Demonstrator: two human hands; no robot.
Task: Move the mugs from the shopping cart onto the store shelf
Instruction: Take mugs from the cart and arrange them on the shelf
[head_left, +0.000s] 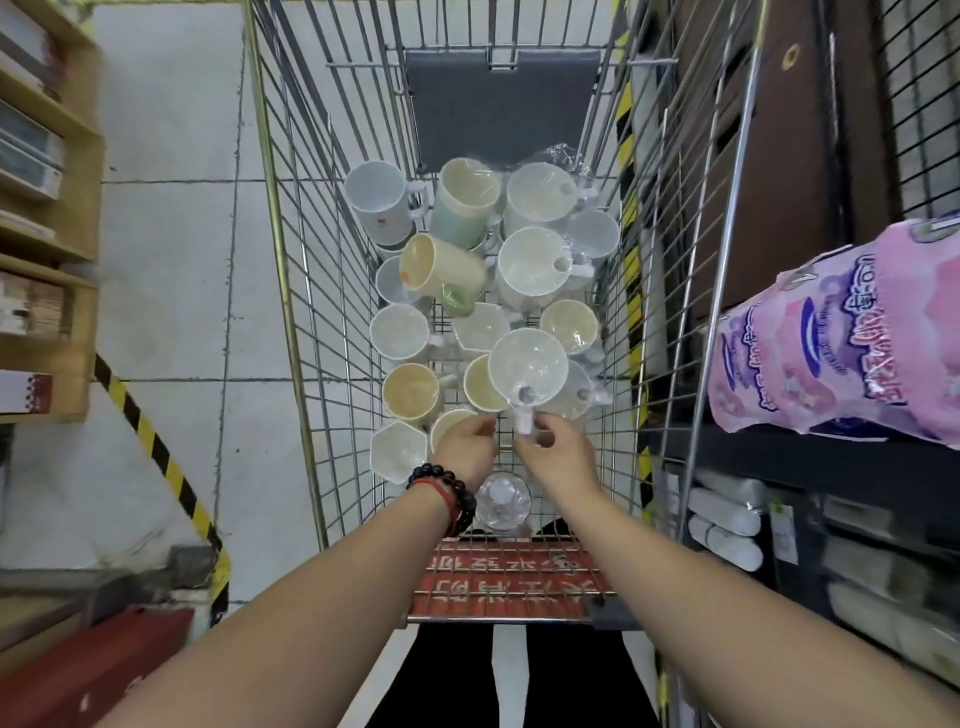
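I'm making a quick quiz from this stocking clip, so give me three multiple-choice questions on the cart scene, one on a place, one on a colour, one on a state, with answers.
1. Where are the mugs?
A. on the floor
B. in the wire shopping cart
C. on the wooden shelf

2. What colour is the bead bracelet on the left wrist?
A. dark, nearly black
B. white
C. yellow

3. What is the right hand doing?
A. hanging idle
B. resting flat on the cart rim
C. pinching the handle of a white mug

Answers:
1 B: the mugs lie inside the shopping cart, a green mug among them.
2 A: the bead bracelet looks dark, beside a red cord.
3 C: the right hand has its fingers closed on the handle of the white mug, while the left hand reaches in beside it.
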